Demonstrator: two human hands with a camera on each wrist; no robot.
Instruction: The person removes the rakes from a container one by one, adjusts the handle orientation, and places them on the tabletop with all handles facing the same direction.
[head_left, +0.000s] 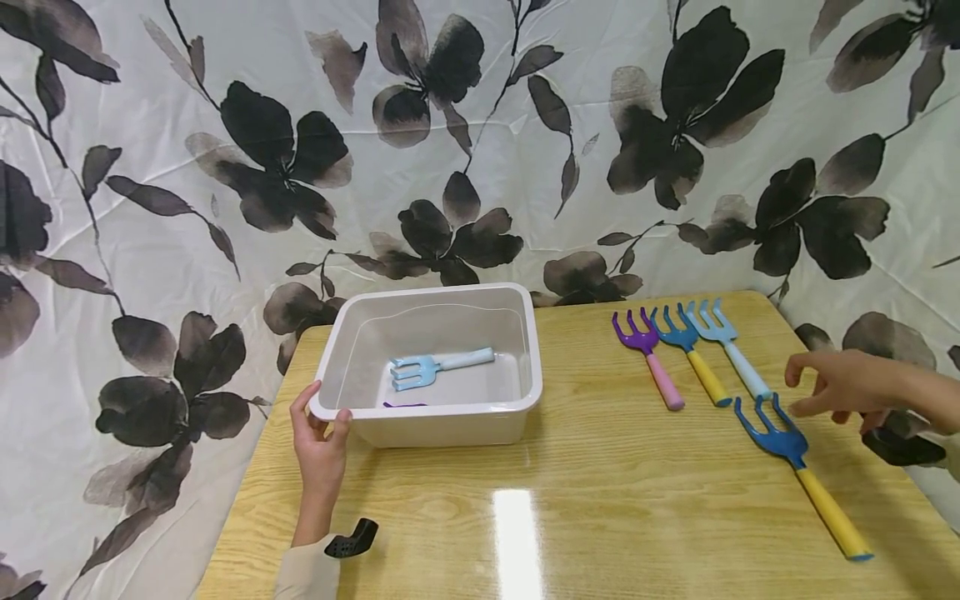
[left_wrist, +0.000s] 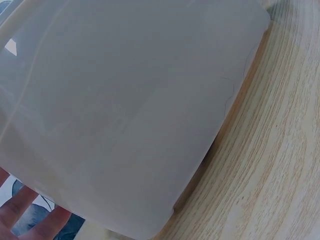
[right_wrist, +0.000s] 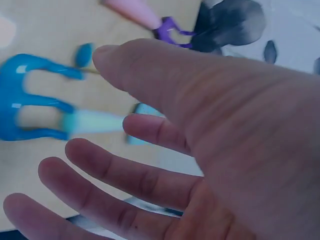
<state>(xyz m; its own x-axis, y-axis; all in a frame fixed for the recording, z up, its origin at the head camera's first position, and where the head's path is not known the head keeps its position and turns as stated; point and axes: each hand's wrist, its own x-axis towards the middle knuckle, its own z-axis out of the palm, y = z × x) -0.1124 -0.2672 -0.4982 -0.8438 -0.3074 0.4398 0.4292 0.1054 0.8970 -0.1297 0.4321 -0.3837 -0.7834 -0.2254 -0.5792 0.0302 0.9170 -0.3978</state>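
My left hand (head_left: 318, 454) holds the front left corner of a white plastic tub (head_left: 442, 427), thumb at the front and fingers at the side. The left wrist view shows its fingers (left_wrist: 47, 225) by the tub wall (left_wrist: 125, 110). Inside the tub lie a light blue hand fork (head_left: 417, 372) and a purple piece, mostly hidden by the front wall. My right hand (head_left: 851, 385) hovers empty, fingers loosely bent, above the right side of the table. Nearest it are a blue hand fork with yellow handle (head_left: 825, 500) and a light blue fork (head_left: 738, 354).
Left of the light blue fork lie a blue fork with yellow handle (head_left: 701, 367) and a purple fork with pink handle (head_left: 660, 371). The wooden table (head_left: 622, 517) meets a floral cloth (head_left: 555, 183) at the back.
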